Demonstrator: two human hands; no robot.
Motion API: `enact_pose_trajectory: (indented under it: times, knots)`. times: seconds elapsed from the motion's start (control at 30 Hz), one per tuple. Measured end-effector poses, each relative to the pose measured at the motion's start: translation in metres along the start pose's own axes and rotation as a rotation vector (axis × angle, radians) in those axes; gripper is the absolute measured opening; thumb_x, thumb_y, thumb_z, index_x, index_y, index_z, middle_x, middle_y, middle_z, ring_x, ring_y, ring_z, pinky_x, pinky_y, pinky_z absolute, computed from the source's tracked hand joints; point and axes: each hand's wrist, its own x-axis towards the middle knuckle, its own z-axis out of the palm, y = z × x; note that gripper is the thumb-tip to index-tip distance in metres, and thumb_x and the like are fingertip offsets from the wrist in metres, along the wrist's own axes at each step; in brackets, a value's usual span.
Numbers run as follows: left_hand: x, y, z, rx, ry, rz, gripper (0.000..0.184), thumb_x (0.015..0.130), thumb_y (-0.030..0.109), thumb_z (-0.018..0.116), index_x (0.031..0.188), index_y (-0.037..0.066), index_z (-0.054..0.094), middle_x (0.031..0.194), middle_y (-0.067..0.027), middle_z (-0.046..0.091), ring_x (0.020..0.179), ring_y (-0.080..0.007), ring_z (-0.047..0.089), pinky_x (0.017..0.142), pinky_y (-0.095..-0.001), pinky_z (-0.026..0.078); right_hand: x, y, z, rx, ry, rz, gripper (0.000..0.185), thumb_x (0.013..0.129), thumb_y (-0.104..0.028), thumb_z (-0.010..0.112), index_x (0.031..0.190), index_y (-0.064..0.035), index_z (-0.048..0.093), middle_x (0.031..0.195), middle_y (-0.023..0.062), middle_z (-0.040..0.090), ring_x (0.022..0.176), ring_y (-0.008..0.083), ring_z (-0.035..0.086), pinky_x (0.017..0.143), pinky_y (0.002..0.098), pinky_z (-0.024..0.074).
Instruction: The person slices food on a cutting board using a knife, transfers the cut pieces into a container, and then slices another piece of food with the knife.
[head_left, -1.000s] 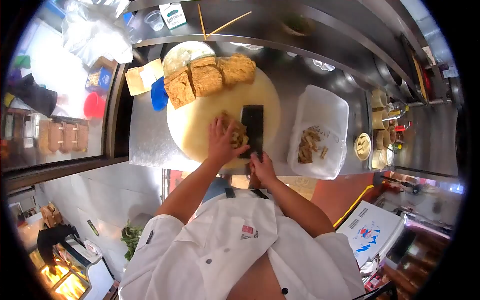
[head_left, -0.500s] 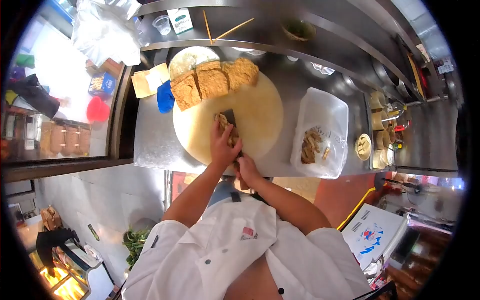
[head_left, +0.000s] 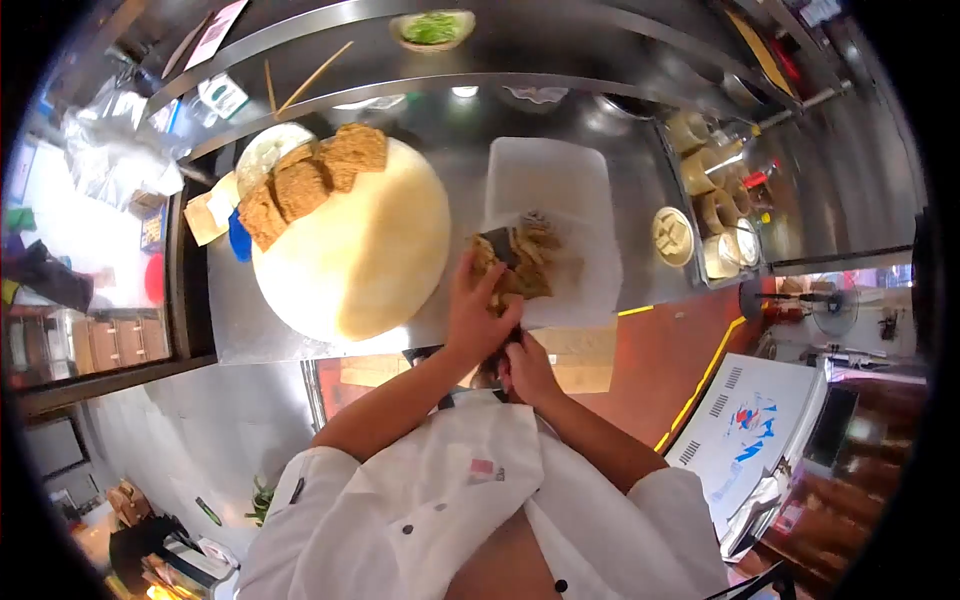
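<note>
My right hand (head_left: 530, 372) is wrapped round the handle of a cleaver, whose dark blade (head_left: 500, 245) reaches over the left part of a white plastic tub (head_left: 605, 270). Cut brown pieces (head_left: 480, 258) lie on the blade, and my left hand (head_left: 480, 315) rests against them with its fingers partly spread. Inside the tub are more cut brown pieces (head_left: 538, 255). To the left, large fried brown blocks (head_left: 302, 190) sit at the back of the round cutting board (head_left: 390, 250).
A small bowl of pale pieces (head_left: 673, 237) stands right of the tub, beside a tray of containers (head_left: 722, 255). Behind the board is a round dish (head_left: 270, 148). A bowl of greens (head_left: 432, 30) and two chopsticks (head_left: 315, 77) lie on the shelf above.
The cleaver and both hands, with the cut pieces, have moved right from the board to over the tub. The view has turned, so the board now appears further left.
</note>
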Motion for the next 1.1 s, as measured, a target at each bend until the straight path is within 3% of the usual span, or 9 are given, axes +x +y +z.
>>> enact_pose_trajectory:
  times: [0.13,0.3,0.4,0.5,0.73,0.87,0.93,1.03,1.1]
  knots:
    - [0.005,0.037,0.07,-0.166,-0.127,-0.081,0.052,0.081,0.029,0.081,0.127,0.008,0.069,0.156,-0.0287,0.039,0.14,-0.0472,0.044,0.115,-0.0514,0.04,-0.024,-0.02,-0.064,0.014,0.07,0.007,0.017,0.103,-0.017,0.045,0.103,-0.002,0.052,0.067,0.0065,0.054,0.048,0.0167,0.051,0.046,0.0333,0.0445]
    - [0.053,0.007,0.134,0.052,-0.214,-0.068,0.051,0.095,0.036,0.071,0.134,0.004,0.064,0.142,-0.0274,0.055,0.13,-0.0425,0.055,0.108,-0.0489,0.047,-0.024,-0.015,-0.116,0.028,0.124,0.006,0.017,0.105,-0.02,0.05,0.098,-0.0039,0.05,0.072,0.0054,0.056,0.052,0.0149,0.053,0.049,0.0323,0.0476]
    - [0.07,-0.012,0.131,-0.308,-0.452,-0.35,0.039,0.101,0.035,0.067,0.125,0.004,0.069,0.118,-0.0134,0.072,0.111,-0.0282,0.068,0.094,-0.0411,0.055,-0.029,-0.007,-0.143,0.007,0.24,-0.013,0.019,0.105,-0.021,0.053,0.096,-0.005,0.05,0.074,0.0044,0.055,0.054,0.0138,0.053,0.049,0.0317,0.0481]
    - [0.064,-0.022,0.109,-0.476,-0.353,-0.551,0.035,0.106,0.033,0.061,0.123,0.003,0.069,0.105,-0.0092,0.074,0.093,-0.0164,0.071,0.081,-0.0321,0.057,-0.044,-0.022,-0.165,0.081,0.301,-0.036,0.019,0.105,-0.022,0.054,0.096,-0.0055,0.05,0.073,0.0039,0.054,0.053,0.0136,0.053,0.048,0.0317,0.048]
    - [0.023,-0.042,0.008,-0.289,-0.234,-0.268,0.03,0.102,0.027,0.065,0.121,0.003,0.069,0.1,-0.0128,0.072,0.094,-0.0254,0.071,0.087,-0.0351,0.055,-0.025,-0.045,-0.169,-0.064,0.274,-0.18,0.019,0.104,-0.022,0.054,0.097,-0.0043,0.049,0.07,0.0055,0.055,0.052,0.0142,0.055,0.047,0.0335,0.0489]
    - [0.01,0.026,-0.017,0.243,-0.345,0.277,0.046,0.083,0.0,0.061,0.129,0.005,0.064,0.137,-0.0176,0.061,0.126,-0.0358,0.057,0.108,-0.0487,0.045,0.018,-0.021,-0.17,-0.338,0.284,-0.412,0.02,0.104,-0.022,0.054,0.098,-0.0028,0.049,0.071,0.0069,0.057,0.053,0.0157,0.057,0.048,0.0353,0.0502]
    - [0.016,0.061,0.004,0.271,-0.492,0.365,0.066,0.077,-0.006,0.061,0.142,0.003,0.056,0.151,-0.0167,0.052,0.142,-0.0393,0.045,0.119,-0.0547,0.033,0.024,-0.029,-0.164,-0.353,0.225,-0.296,0.028,0.105,-0.026,0.055,0.107,0.0018,0.053,0.081,0.0178,0.06,0.068,0.0296,0.062,0.063,0.0471,0.0495]
    - [0.007,0.067,0.034,0.327,-0.5,0.564,0.07,0.078,0.0,0.064,0.147,0.005,0.053,0.163,-0.0138,0.04,0.15,-0.0364,0.035,0.125,-0.055,0.022,0.03,-0.03,-0.155,-0.362,0.203,-0.279,0.033,0.105,-0.028,0.055,0.111,0.0035,0.055,0.088,0.0227,0.063,0.077,0.0355,0.064,0.071,0.0512,0.0501]
    - [0.008,0.03,0.051,0.369,-0.596,0.504,0.071,0.08,0.005,0.064,0.15,0.008,0.051,0.165,-0.0121,0.036,0.153,-0.0348,0.03,0.127,-0.0553,0.017,0.033,-0.027,-0.153,-0.4,0.242,-0.326,0.033,0.104,-0.029,0.056,0.111,0.0037,0.055,0.091,0.024,0.065,0.08,0.0375,0.065,0.073,0.0512,0.0504]
